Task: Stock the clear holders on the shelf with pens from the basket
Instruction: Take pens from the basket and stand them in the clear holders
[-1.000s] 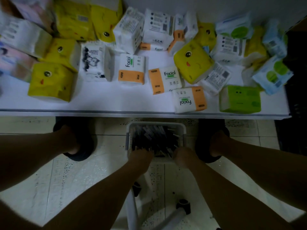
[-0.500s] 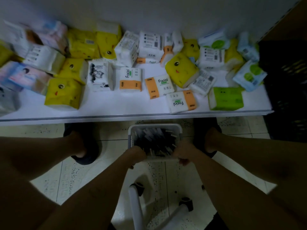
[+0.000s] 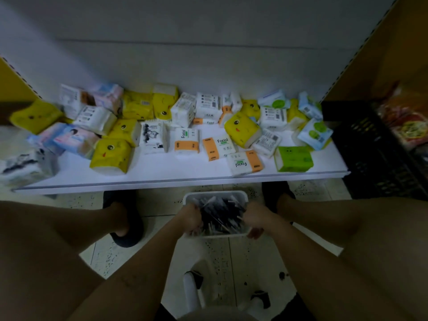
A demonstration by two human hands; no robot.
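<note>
Dim shop light falls on a white shelf [image 3: 162, 179] across the middle of the frame, strewn with tissue packs [image 3: 186, 141], with a black crate [image 3: 370, 147] at the right edge. We see no clear holders anywhere. Below the shelf, at lower centre on the speckled tile floor [image 3: 220, 258], sits the small white basket [image 3: 215, 193], heaped with dark pens [image 3: 222, 214] lying criss-cross. Our left grip [image 3: 190, 216] is curled over the basket's left rim and our right grip [image 3: 253, 220] is wrapped round its right near corner, fingertips showing under the edge. We cannot tell whether either also catches a pen. We judge the load modest: each pen is light and stiff, but together they give the thin plastic basket some weight, and its walls may flex. The smooth barrels lie loose, so any tilt could send them sliding to one side or over the rim. Holding opposite rims, as we do, and keeping it level seems the sound way to lift. For stocking, we would pinch a small bundle at mid-barrel, ends aligned.
</note>
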